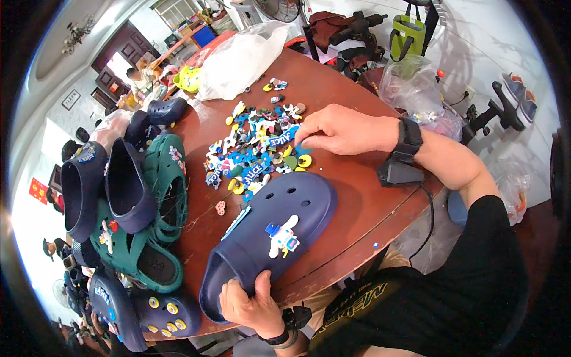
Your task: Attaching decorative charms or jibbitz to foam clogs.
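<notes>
Pointing toe-first to upper right, the navy clog (253, 237) lies diagonally, left hand (253, 304) gripping its heel end, right hand (351, 131) at the charms (256, 146), can't tell if fingers hold any.

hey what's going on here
A person's left hand grips a navy clog by its heel end on the table. The right hand is at the edge of a pile of colourful charms. A white charm sits on the clog, with some holes bare. More clogs crowd the left side.
</notes>
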The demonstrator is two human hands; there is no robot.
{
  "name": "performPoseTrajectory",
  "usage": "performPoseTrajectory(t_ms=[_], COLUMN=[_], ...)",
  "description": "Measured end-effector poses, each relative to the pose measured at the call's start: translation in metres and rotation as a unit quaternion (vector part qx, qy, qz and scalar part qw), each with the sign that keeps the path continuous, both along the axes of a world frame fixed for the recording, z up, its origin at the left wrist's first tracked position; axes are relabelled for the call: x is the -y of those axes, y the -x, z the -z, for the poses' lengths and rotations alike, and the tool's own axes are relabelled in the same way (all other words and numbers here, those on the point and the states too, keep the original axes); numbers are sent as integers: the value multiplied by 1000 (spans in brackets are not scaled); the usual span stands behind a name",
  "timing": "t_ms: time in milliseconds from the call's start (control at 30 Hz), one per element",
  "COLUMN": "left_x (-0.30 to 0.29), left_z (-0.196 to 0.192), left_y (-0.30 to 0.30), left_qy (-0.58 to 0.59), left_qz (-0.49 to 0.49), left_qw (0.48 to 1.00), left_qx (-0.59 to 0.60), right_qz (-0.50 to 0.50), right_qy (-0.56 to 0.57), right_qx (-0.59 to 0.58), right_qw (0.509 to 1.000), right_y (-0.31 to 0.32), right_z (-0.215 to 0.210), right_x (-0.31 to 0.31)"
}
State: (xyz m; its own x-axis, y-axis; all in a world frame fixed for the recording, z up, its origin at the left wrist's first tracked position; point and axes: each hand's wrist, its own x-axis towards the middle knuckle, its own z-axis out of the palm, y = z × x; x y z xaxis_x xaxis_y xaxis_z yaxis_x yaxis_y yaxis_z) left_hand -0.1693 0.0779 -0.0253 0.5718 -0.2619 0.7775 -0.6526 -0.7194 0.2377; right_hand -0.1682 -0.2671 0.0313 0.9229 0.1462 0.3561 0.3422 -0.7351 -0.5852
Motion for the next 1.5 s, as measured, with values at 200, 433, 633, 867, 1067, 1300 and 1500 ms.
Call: performPoseTrajectory(t_ms=[200,433,633,867,1067,1300,1500], left_x=[1,-1,0,-2,0,-2,4], left_z=[0,0,-1,-3,-5,-3,-11], left_y=[0,0,1,2,2,1,2], left_qy=[19,5,8,-20,-18,-16,-54], left_qz=[7,9,11,2,-5,-4,-17], left_qw=[1000,1000,1000,1000,1000,999,998], left_qx=[5,2,1,-17,-21,-35,16], right_qz=[-171,-117,-150,-110,-104,-117,-173], right_qy=[-129,-141,-98,272,432,60,-122], right_qx=[-50,-62,-52,241,272,197,83], right_qw=[975,981,982,925,854,972,974], right_y=[20,17,19,43,55,31,19], right_z=[-14,-2,-5,-7,-15,6,23], right_x=[-30,-41,-42,-54,-65,-45,-41])
